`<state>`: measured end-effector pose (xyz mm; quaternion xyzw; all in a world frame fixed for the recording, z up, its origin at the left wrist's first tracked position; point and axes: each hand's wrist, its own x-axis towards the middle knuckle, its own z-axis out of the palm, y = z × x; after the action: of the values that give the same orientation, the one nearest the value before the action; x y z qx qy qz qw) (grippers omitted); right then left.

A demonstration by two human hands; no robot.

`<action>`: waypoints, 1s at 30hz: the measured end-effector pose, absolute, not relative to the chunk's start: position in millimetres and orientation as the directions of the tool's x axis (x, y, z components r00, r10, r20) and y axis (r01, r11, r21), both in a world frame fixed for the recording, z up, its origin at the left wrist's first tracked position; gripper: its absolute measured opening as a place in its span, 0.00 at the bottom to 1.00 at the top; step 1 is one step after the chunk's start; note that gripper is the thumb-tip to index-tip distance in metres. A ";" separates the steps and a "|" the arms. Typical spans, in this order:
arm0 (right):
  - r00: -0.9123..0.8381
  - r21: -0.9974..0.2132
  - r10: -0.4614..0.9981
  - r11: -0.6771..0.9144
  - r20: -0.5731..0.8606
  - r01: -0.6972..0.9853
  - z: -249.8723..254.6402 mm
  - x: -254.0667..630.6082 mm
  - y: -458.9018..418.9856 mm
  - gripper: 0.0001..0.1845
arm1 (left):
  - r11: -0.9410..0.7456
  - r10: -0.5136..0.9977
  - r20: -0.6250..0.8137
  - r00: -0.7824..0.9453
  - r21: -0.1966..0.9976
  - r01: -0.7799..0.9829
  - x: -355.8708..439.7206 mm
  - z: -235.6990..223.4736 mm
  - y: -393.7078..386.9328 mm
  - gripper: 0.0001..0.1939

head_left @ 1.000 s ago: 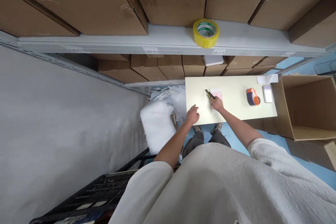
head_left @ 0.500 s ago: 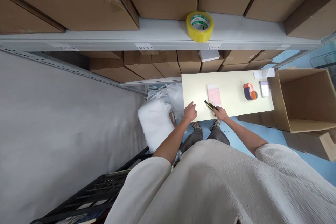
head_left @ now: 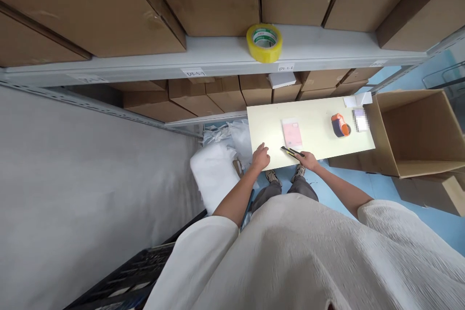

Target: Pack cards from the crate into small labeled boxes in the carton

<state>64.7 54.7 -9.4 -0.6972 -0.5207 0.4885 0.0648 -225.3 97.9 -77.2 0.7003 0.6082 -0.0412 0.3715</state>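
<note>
My right hand is closed around a black and yellow utility knife at the table's near edge, with the knife's front end pointing left. Just beyond the knife lies a flat pink packet with a white strip along its top. My left hand rests on the near left corner of the pale cream table, fingers apart and holding nothing. Farther right on the same table stands an orange and dark purple tape dispenser.
An open cardboard box stands off the table's right end. A shelf with cartons and a yellow tape roll crosses above the table's far side. White foam wrap is piled at left, near a black crate.
The knife has turned a little flatter and sits slightly nearer the table edge, clear of more of the pink packet. My left hand stays at the corner. The view has shifted slightly.
</note>
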 end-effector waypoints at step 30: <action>0.075 -0.863 0.988 -0.157 -0.137 0.480 122.4 149.9 160.5 0.38 | 0.029 0.808 -0.560 0.184 0.350 0.936 -219.5 -58.3 110.5 0.27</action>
<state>149.9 160.5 122.4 -0.6551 -0.5599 0.3861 0.3290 -219.5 110.5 -58.3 0.6902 0.6319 -0.0946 0.3398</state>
